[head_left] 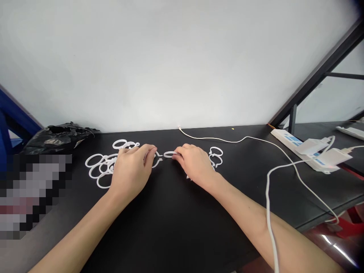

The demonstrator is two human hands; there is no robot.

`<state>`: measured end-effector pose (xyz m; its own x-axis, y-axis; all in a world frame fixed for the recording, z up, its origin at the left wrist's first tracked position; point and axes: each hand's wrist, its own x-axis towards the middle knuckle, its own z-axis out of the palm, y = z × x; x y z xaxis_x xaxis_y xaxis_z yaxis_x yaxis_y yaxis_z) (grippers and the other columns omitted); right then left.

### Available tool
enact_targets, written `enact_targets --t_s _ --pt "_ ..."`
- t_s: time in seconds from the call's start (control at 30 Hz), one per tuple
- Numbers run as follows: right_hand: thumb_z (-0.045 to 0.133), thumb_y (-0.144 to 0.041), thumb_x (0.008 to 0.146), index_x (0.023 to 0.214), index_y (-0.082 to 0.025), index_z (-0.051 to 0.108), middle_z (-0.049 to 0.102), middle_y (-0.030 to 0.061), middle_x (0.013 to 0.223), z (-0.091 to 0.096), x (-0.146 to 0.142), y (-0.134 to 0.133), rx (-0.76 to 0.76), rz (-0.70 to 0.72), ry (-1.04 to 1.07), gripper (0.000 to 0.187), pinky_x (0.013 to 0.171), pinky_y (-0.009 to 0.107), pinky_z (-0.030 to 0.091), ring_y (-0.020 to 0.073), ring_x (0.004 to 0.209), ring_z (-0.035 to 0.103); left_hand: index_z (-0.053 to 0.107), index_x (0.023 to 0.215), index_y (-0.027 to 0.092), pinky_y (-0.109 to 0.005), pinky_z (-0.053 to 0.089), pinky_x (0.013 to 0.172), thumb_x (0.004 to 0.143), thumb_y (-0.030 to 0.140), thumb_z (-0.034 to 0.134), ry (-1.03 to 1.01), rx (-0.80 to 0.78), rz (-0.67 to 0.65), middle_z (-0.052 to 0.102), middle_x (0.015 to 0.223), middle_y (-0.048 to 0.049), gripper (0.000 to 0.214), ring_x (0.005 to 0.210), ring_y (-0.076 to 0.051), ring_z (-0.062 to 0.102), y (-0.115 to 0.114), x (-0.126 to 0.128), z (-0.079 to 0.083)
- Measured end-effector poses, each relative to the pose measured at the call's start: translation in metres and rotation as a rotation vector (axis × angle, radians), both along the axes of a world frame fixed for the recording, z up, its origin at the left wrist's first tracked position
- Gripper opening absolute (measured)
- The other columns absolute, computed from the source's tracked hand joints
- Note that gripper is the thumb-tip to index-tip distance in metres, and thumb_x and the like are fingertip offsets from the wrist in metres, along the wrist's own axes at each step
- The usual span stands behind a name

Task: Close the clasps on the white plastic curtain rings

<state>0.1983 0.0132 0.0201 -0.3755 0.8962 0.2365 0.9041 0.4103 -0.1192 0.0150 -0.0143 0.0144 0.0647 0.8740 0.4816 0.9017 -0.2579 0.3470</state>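
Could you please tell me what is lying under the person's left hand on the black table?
White plastic rings spread out from beneath the left hand; one ring shows at its fingertips. How many rings the palm covers cannot be seen.

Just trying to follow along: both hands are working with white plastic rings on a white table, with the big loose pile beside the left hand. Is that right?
Not quite: the table is black, not white, as the head view shows. The rest holds. The left hand and right hand each handle a white plastic ring between them, and the big loose pile of rings lies beside the left hand.
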Motion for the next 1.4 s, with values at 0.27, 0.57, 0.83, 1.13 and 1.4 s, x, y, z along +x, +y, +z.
enact_targets --t_s 0.27,0.57,0.83,1.13,1.4 --pt "0.051 -0.014 0.088 0.124 -0.018 0.06 0.065 0.0099 0.112 0.0 0.003 -0.005 -0.008 0.027 0.072 0.037 0.084 0.039 0.049 0.0241 0.1 0.063 0.069 0.095 0.02 -0.036 0.04 0.082 0.098 0.033 0.04 -0.01 0.008 -0.006 0.069 0.07 0.0008 0.032 0.062 -0.018 0.059 0.002 0.001 0.0" --pt "0.054 -0.02 0.092 0.113 -0.02 0.061 0.071 0.0028 0.111 -0.002 -0.013 -0.017 0.025 0.319 0.616 0.023 0.09 0.033 0.053 0.0163 0.1 0.066 0.066 0.096 0.026 -0.028 0.044 0.061 0.097 0.049 0.039 -0.437 -0.251 -0.01 0.06 0.06 0.0053 0.035 0.056 -0.015 0.058 -0.002 0.002 0.01" --pt "0.052 -0.022 0.096 0.106 -0.021 0.064 0.071 0.0009 0.1 -0.006 -0.01 -0.014 0.094 0.414 0.787 0.015 0.078 0.025 0.055 0.0111 0.083 0.067 0.066 0.096 0.024 -0.031 0.047 0.065 0.097 0.055 0.034 -0.445 -0.235 -0.061 0.064 0.069 0.0015 0.045 0.067 -0.018 0.061 -0.003 0.004 0.01" --pt "0.054 -0.019 0.095 0.1 -0.023 0.065 0.072 -0.0001 0.095 -0.003 -0.007 -0.009 0.035 0.309 0.747 0.013 0.077 0.029 0.054 0.0148 0.086 0.067 0.059 0.123 0.018 -0.046 0.042 0.091 0.097 0.048 0.041 -0.075 -0.018 -0.2 0.068 0.108 -0.0083 0.043 0.098 -0.026 0.057 -0.002 0.005 -0.001" --pt "0.051 -0.026 0.098 0.108 -0.023 0.063 0.073 0.0005 0.1 -0.006 -0.007 -0.007 0.037 0.278 0.707 0.016 0.082 0.029 0.053 0.0141 0.091 0.066 0.06 0.12 0.018 -0.045 0.045 0.089 0.096 0.041 0.044 0.006 0.058 -0.159 0.07 0.106 -0.0093 0.037 0.098 -0.028 0.059 0.001 0.005 -0.004"
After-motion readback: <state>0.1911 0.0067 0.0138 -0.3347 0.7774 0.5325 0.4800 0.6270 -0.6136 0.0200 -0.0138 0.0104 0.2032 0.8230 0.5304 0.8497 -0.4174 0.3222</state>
